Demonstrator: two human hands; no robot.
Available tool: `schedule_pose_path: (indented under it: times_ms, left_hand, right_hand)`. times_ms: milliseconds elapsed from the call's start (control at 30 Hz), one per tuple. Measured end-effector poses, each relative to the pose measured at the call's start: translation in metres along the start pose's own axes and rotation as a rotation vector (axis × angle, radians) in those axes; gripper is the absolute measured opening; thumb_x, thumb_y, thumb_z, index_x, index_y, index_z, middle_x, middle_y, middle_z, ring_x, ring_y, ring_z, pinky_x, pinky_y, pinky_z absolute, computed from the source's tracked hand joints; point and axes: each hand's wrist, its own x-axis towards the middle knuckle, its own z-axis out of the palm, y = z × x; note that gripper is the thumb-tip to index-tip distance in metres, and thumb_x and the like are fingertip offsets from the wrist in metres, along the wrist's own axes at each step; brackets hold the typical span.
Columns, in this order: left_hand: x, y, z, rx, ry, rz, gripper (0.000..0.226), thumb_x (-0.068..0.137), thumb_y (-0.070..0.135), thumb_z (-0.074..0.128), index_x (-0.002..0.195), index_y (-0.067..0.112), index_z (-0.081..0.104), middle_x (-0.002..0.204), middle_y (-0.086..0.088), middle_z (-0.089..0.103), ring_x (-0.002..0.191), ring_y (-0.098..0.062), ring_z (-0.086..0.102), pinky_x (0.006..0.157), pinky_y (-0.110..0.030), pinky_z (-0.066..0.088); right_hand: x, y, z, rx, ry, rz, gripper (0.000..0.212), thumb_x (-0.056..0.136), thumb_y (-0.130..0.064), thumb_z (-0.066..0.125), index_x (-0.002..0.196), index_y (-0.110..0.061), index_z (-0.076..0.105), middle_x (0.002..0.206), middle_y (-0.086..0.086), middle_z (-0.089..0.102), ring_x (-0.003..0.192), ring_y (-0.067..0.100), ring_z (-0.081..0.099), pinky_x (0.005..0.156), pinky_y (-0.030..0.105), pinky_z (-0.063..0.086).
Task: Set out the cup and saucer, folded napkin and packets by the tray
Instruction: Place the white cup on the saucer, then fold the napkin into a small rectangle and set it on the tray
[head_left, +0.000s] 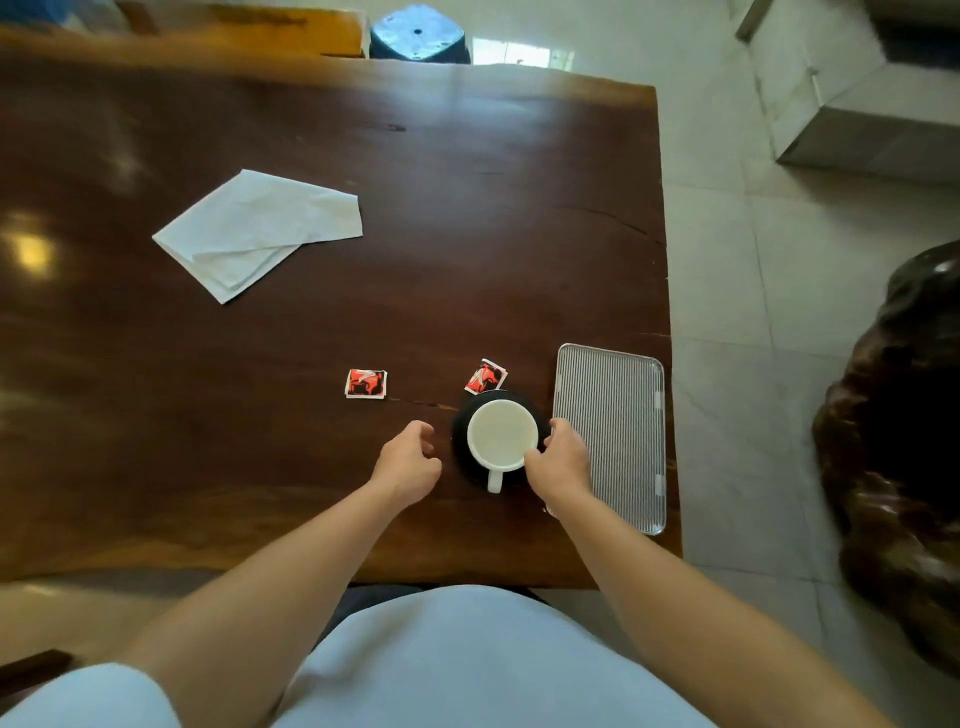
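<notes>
Cup (502, 435) sat on the dark saucer (459, 434), handle toward the person, just left of the tray (610, 436) at the surface's (311, 130) right edge; probably the spot meant for it.

Right hand (561, 457) was curled round the cup's right side with the thumb on the wall near the handle. Could not tell whether the fingers also caught the saucer rim. Judged a steadying or final-adjust grip.

Left hand (410, 457) hung loosely curled just left of the saucer, holding nothing, likely ready to brace it.

Right packet (485, 376) touched or overlapped the saucer's far rim. Left packet (366, 384) lay apart, further left.

Napkin (260, 228) lay loosely folded, well away at far left. It likely needs a neater fold and bringing in.
</notes>
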Motion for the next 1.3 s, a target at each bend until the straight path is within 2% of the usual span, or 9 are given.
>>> schedule_pose_path:
  times_ms: [133,300,433,567,667,800,867,1067,1300]
  left_hand:
    - [-0.008,-0.009,-0.013,0.002,0.048,0.002,0.043,0.095,0.011,0.063,0.134,0.019,0.049,0.121,-0.004,0.061,0.102,-0.021,0.066,0.088,-0.040,0.059]
    - [-0.013,-0.015,-0.035,0.054,0.132,0.049,0.022,0.097,0.016,0.061,0.117,0.019,0.054,0.104,-0.003,0.064,0.090,-0.018,0.065,0.079,-0.033,0.058]
    - [-0.016,-0.024,-0.057,0.140,0.216,0.064,0.018,0.096,0.018,0.061,0.113,0.020,0.055,0.103,0.000,0.063,0.090,-0.014,0.060,0.074,-0.028,0.050]
    - [-0.017,-0.040,-0.079,0.135,0.266,0.027,0.019,0.096,0.017,0.061,0.114,0.021,0.055,0.104,0.001,0.062,0.091,-0.015,0.061,0.082,-0.034,0.058]
    - [-0.020,-0.063,-0.093,0.147,0.295,-0.018,0.017,0.096,0.019,0.060,0.111,0.023,0.055,0.104,0.003,0.061,0.090,-0.014,0.061,0.078,-0.033,0.058]
    - [-0.022,-0.102,-0.113,0.142,0.343,-0.087,0.012,0.096,0.022,0.058,0.104,0.027,0.051,0.100,0.004,0.060,0.084,-0.012,0.058,0.065,-0.025,0.045]
    - [-0.023,-0.123,-0.120,0.115,0.345,-0.136,0.012,0.096,0.023,0.057,0.104,0.028,0.051,0.100,0.005,0.059,0.085,-0.012,0.058,0.065,-0.026,0.048]
    - [-0.014,-0.176,-0.137,0.094,0.279,-0.264,0.009,0.096,0.025,0.055,0.102,0.030,0.050,0.101,0.007,0.057,0.088,-0.014,0.058,0.078,-0.037,0.057]
    - [0.058,-0.182,-0.190,0.073,0.218,-0.221,0.011,0.096,0.023,0.056,0.105,0.029,0.054,0.103,0.007,0.061,0.088,-0.012,0.060,0.078,-0.034,0.056]
  right_hand:
    - [-0.008,-0.011,0.002,-0.023,0.072,-0.106,0.035,0.093,-0.011,0.062,0.127,-0.016,0.057,0.111,0.002,0.061,0.093,0.015,0.058,0.060,0.019,0.041]
    - [-0.010,-0.026,0.005,-0.054,0.007,-0.204,0.024,0.094,-0.019,0.059,0.117,-0.017,0.065,0.106,0.001,0.066,0.091,0.015,0.061,0.071,0.026,0.050]
    - [-0.013,-0.042,0.015,-0.090,-0.039,-0.273,0.010,0.093,-0.022,0.058,0.097,-0.022,0.067,0.090,-0.002,0.065,0.074,0.012,0.061,0.062,0.023,0.049]
    - [-0.018,-0.076,0.035,-0.140,-0.127,-0.398,0.016,0.091,-0.019,0.059,0.104,-0.019,0.068,0.094,-0.001,0.068,0.086,0.017,0.062,0.073,0.030,0.050]
    - [-0.025,-0.102,0.056,-0.194,-0.211,-0.460,0.019,0.092,-0.019,0.060,0.110,-0.018,0.067,0.102,0.000,0.068,0.092,0.018,0.064,0.082,0.036,0.056]
    - [-0.028,-0.132,0.090,-0.279,-0.316,-0.559,0.018,0.094,-0.018,0.062,0.110,-0.019,0.066,0.103,-0.002,0.066,0.085,0.011,0.058,0.072,0.025,0.049]
    - [-0.031,-0.145,0.108,-0.336,-0.363,-0.597,0.016,0.094,-0.018,0.061,0.110,-0.020,0.066,0.104,-0.002,0.065,0.084,0.009,0.056,0.066,0.021,0.044]
    - [-0.041,-0.186,0.156,-0.471,-0.476,-0.663,0.025,0.093,-0.017,0.054,0.116,-0.015,0.064,0.113,0.006,0.065,0.106,0.027,0.061,0.088,0.042,0.053]
    - [-0.023,-0.245,0.190,-0.575,-0.466,-0.630,0.018,0.097,-0.018,0.055,0.112,-0.018,0.064,0.112,0.001,0.064,0.100,0.021,0.063,0.075,0.029,0.049]
